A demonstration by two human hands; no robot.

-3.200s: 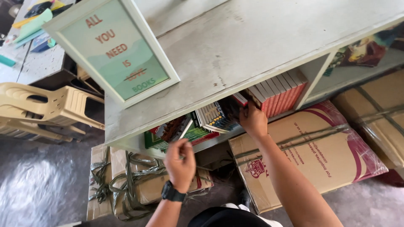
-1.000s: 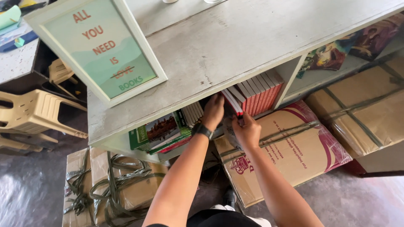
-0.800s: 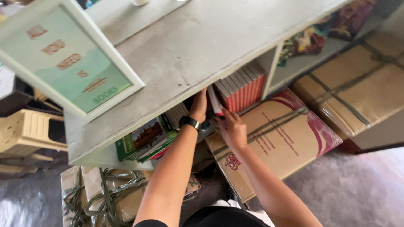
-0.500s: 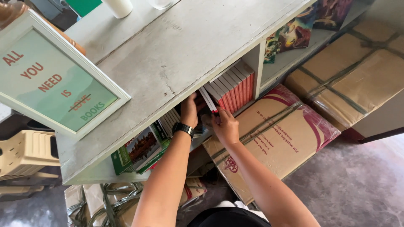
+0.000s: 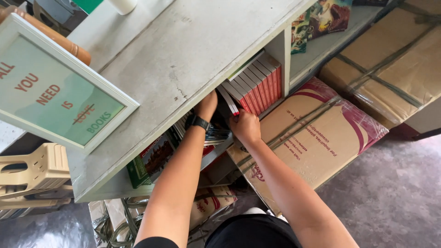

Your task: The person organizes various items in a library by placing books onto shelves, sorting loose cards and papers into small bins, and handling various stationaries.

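Observation:
A row of red-spined books (image 5: 257, 85) stands upright in a compartment of a grey shelf unit (image 5: 183, 59). My right hand (image 5: 245, 127) grips the leftmost red book (image 5: 228, 100) at its lower edge, and that book leans to the left. My left hand (image 5: 206, 104), with a black watch on the wrist, reaches into the shelf just left of that book; its fingers are hidden under the shelf top. Under my left arm lies a flat stack of books (image 5: 212, 133).
A framed green sign (image 5: 50, 96) stands on the shelf top at the left. Strapped cardboard boxes (image 5: 312, 133) sit on the floor to the right. More books (image 5: 151, 158) lean in the left compartment. A beige plastic chair (image 5: 32, 172) is at far left.
Both hands have come together at the red books. The left hand went from holding a book out in front to reaching inside the shelf. The view has shifted left.

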